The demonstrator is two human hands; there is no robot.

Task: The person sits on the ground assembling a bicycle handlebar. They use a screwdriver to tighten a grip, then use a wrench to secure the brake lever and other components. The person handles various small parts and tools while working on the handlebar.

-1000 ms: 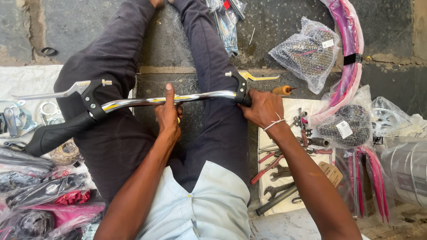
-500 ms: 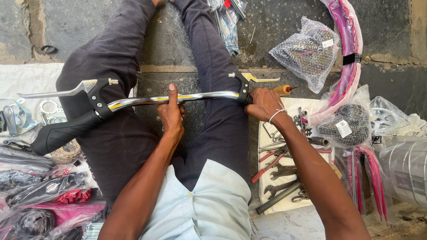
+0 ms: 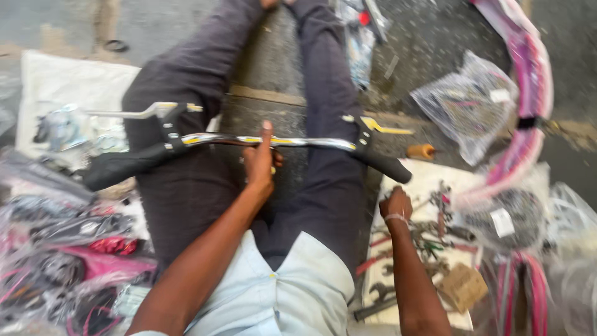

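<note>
A chrome bicycle handlebar (image 3: 311,142) with black grips and brake levers lies across my lap over my dark trousers. My left hand (image 3: 260,163) grips its middle, thumb pointing up along the bar. The left black grip (image 3: 121,167) points toward the bagged parts; the right grip (image 3: 387,167) sticks out past my knee. My right hand (image 3: 395,205) is off the bar, fingers curled, hovering just below the right grip and above the tools on the white sheet (image 3: 429,180). Whether it holds anything is unclear.
Wrenches and pliers (image 3: 429,246) lie scattered on the white sheet at right, with a cardboard piece (image 3: 463,285). Pink mudguards (image 3: 528,93) and bagged parts (image 3: 469,102) sit further right. Plastic-wrapped pink parts (image 3: 68,255) pile at left. An orange-handled tool (image 3: 420,151) lies near the right grip.
My right hand has let go of the handlebar's right end and dropped down toward the tools. The left hand keeps its grip on the middle. The view has zoomed closer.
</note>
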